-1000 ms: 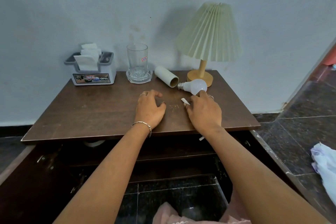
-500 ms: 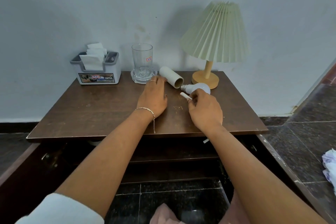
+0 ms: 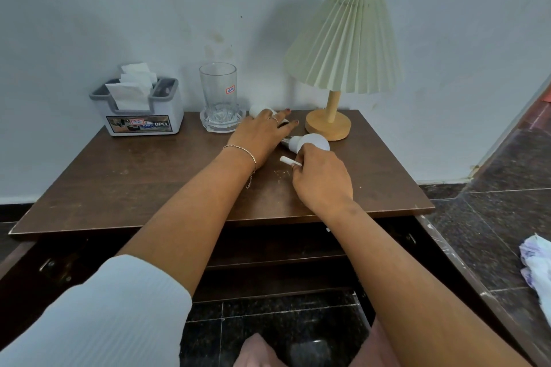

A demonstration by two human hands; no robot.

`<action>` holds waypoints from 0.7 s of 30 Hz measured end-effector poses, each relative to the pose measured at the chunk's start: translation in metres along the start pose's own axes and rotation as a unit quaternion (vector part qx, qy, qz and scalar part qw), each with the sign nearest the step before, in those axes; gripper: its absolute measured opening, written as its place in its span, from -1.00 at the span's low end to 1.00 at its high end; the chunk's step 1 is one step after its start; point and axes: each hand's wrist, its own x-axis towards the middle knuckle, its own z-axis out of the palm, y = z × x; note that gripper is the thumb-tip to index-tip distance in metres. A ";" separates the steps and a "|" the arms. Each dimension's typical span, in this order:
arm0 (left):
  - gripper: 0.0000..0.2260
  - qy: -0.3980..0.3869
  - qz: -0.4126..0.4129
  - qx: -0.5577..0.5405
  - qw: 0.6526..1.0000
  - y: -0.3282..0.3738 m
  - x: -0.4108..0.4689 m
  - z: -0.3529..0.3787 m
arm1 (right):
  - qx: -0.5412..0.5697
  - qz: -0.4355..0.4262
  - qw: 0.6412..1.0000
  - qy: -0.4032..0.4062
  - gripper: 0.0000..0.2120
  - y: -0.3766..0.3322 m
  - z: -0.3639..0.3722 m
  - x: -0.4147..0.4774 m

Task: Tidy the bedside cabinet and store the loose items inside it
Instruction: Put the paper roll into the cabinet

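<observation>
Where cabinet top (image 3: 134,182) meets pale wall (image 3: 119,9), lamp (image 3: 343,48) stands.

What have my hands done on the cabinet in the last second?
The left hand moved from the cabinet's front edge back to the white tube by the glass and now lies over it. The right hand edged up to the bulb, holding the small white stick throughout. Glass, lamp and tissue box unmoved.

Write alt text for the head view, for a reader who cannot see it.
A person's left hand lies over a white tube on a brown bedside cabinet, while the right hand, pinching a small white stick, touches a light bulb. Behind stand a tissue box, a glass and a pleated lamp.
</observation>
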 end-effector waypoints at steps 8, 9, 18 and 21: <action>-0.62 0.044 -0.005 0.100 0.994 0.001 0.000 -0.002 | -0.016 -0.008 1.000 -0.006 -0.79 -0.001 0.000 0.000; -0.69 0.052 0.007 0.114 0.992 -0.001 -0.003 -0.003 | -0.019 -0.008 1.000 -0.007 -0.80 -0.001 -0.001 0.000; -0.64 0.137 -0.126 -0.071 0.980 -0.014 -0.040 -0.012 | -0.018 -0.007 1.000 -0.014 -0.78 -0.006 -0.002 -0.007; -0.59 0.159 -0.218 -0.202 0.941 -0.017 -0.066 -0.020 | 0.003 -0.034 0.999 0.011 -0.80 -0.010 -0.001 -0.014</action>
